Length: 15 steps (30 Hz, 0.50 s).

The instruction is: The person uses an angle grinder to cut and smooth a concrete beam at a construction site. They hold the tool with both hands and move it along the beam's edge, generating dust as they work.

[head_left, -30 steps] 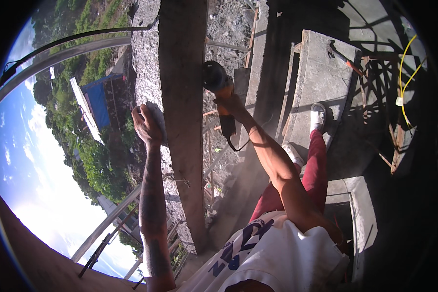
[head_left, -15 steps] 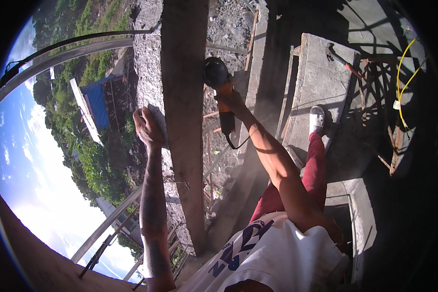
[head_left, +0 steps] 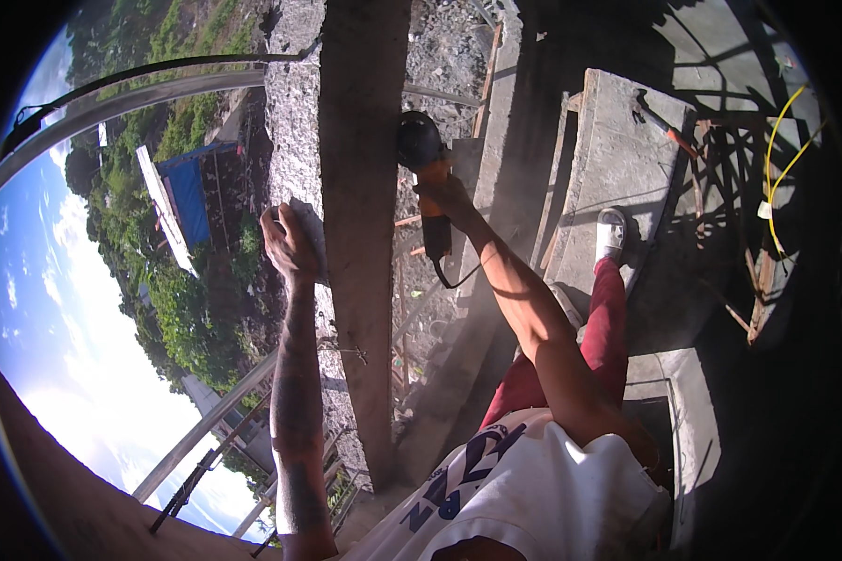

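Note:
My right hand [head_left: 447, 198] is wrapped round the orange and black body of an angle grinder [head_left: 434, 213]. The grinder's round dark head [head_left: 419, 140] lies close against the side of a concrete beam [head_left: 363, 224]; whether it touches cannot be made out. From its back end hangs a black cord. My left hand [head_left: 290, 245] rests on the beam's rough, sunlit top [head_left: 295, 112], its fingers curled over the outer edge. Fingertips are partly hidden there.
A hammer [head_left: 662, 123] lies on a concrete slab [head_left: 617, 140], where my shoe [head_left: 610, 229] also stands. A yellow cable [head_left: 769, 168] hangs at the far right near wooden pieces. Metal bars [head_left: 140, 101] cross at the left, above a drop to trees. Dust hangs around the beam.
The whole view has shifted slightly, so the beam appears a little further right. Both hands keep their holds, and the grinder stays beside the beam.

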Each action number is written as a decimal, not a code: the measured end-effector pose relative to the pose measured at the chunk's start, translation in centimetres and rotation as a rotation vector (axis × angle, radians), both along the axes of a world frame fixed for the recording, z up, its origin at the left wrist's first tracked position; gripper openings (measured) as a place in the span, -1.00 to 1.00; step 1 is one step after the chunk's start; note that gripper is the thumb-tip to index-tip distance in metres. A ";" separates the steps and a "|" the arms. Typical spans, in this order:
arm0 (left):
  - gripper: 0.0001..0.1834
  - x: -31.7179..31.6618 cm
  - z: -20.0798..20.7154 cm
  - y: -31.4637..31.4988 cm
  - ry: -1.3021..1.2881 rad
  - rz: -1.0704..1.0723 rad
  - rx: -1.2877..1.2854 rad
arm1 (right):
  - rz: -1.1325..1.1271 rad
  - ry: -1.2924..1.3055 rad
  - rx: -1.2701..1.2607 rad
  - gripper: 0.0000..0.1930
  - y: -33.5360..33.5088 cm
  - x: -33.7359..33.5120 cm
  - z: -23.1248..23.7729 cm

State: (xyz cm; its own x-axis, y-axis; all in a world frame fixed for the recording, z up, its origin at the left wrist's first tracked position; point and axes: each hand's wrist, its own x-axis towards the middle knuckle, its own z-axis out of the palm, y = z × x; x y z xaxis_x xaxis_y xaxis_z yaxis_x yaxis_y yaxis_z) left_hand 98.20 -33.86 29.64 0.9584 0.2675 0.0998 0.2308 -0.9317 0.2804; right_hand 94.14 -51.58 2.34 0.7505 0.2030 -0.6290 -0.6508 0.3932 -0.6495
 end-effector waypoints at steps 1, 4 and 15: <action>-0.30 0.1 0.0 0.0 -0.009 -0.006 0.007 | -0.032 -0.042 0.029 -0.70 -0.2 0.1 0.3; -0.29 0.1 -0.1 0.1 -0.006 0.000 0.024 | -0.037 -0.031 0.012 -0.66 -0.6 -0.1 1.4; -0.27 0.0 -0.1 0.2 0.001 0.010 0.014 | 0.055 -0.022 -0.102 -0.60 0.3 0.4 0.5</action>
State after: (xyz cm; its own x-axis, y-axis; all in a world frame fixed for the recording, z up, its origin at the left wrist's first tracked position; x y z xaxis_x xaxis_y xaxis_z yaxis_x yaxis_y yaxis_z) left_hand 98.24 -33.68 29.51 0.9559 0.2751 0.1029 0.2399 -0.9334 0.2668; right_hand 94.58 -51.26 2.81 0.7539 0.1800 -0.6319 -0.6546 0.2887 -0.6987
